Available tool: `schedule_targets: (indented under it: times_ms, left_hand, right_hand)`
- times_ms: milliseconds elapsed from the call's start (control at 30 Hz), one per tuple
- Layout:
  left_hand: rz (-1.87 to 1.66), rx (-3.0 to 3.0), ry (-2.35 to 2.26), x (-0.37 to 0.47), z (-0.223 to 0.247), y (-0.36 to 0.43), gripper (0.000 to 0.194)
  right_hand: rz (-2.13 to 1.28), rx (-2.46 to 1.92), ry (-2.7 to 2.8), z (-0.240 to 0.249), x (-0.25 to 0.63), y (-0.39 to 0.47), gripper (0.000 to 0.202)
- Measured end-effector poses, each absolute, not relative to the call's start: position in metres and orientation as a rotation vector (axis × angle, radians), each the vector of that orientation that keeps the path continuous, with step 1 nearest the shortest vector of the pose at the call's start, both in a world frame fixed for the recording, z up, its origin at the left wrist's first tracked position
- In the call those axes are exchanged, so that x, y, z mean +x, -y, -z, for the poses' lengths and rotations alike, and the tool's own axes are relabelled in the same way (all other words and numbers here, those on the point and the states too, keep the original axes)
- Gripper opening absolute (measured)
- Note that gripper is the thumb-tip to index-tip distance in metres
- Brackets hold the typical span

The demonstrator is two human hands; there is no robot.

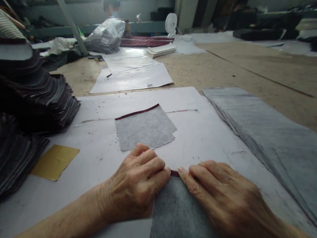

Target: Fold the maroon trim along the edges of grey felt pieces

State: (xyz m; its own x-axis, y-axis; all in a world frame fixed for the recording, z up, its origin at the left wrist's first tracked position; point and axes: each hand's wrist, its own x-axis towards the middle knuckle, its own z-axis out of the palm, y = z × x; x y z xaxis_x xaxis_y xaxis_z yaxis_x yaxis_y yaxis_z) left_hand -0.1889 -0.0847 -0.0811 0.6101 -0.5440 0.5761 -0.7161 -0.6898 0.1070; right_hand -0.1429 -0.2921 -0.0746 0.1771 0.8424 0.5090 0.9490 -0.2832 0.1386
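Both hands pinched the far edge of a dark grey fabric piece (179,214) lying on the white surface (204,129): left hand (138,186) curled, right hand (225,198) flatter. A lighter grey piece (145,127) lay just beyond.

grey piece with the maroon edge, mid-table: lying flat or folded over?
Flat. The grey fabric piece lies spread on the white sheet, maroon strip along its far edge, all corners down. Both hands are off it, on a nearer piece.

Near grey felt piece (179,218): dark grey, maroon top edge. Far interfacing piece (145,127): pale grey, maroon trim. Paper sheet (199,137): white. Card (54,161), left: mustard yellow. Fabric stack (20,110), left: dark, striped.
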Motion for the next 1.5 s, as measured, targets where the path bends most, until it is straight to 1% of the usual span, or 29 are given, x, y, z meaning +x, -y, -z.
schedule_targets:
  times_ms: [133, 267, 367, 467, 533, 700, 833, 967, 1100, 1200, 1333, 1500]
  left_hand:
    - [-0.683, 2.559, 1.015, -0.191, 0.081, 0.085, 0.026]
    - [-0.588, 2.635, 1.005, -0.198, 0.079, 0.082, 0.032]
    - [-0.482, 2.61, 0.86, -0.203, 0.073, 0.08, 0.032]
    - [-0.569, 2.473, 0.582, -0.202, 0.062, 0.082, 0.028]
    - [-0.664, 2.422, 0.515, -0.201, 0.057, 0.089, 0.027]
    - [-0.473, 2.5, 0.697, -0.2, 0.066, 0.113, 0.024]
    - [-0.565, 2.559, 0.792, -0.205, 0.078, 0.117, 0.029]
    - [-0.597, 2.577, 0.886, -0.206, 0.076, 0.112, 0.036]
    - [-0.514, 2.568, 0.929, -0.202, 0.072, 0.108, 0.03]
    - [-0.49, 2.579, 0.934, -0.199, 0.069, 0.108, 0.028]
    - [-0.547, 2.664, 0.912, -0.196, 0.066, 0.109, 0.027]
    - [-0.367, 2.741, 1.033, -0.195, 0.061, 0.11, 0.026]
  right_hand:
    - [0.726, -2.251, 1.748, 0.073, -0.144, 0.292, 0.03]
    - [0.731, -2.26, 1.736, 0.074, -0.144, 0.29, 0.031]
    - [0.727, -2.258, 1.738, 0.075, -0.144, 0.29, 0.031]
    - [0.713, -2.278, 1.743, 0.074, -0.144, 0.29, 0.032]
    - [0.723, -2.286, 1.741, 0.075, -0.145, 0.29, 0.033]
    - [0.678, -2.301, 1.694, 0.077, -0.147, 0.288, 0.033]
    - [0.608, -2.301, 1.678, 0.075, -0.144, 0.297, 0.029]
    - [0.575, -2.253, 1.523, 0.071, -0.136, 0.323, 0.025]
    - [0.516, -2.23, 1.437, 0.072, -0.132, 0.344, 0.023]
    - [0.562, -2.216, 1.438, 0.075, -0.133, 0.347, 0.024]
    - [0.648, -2.208, 1.465, 0.08, -0.137, 0.345, 0.028]
    - [0.674, -2.267, 1.547, 0.078, -0.14, 0.345, 0.03]
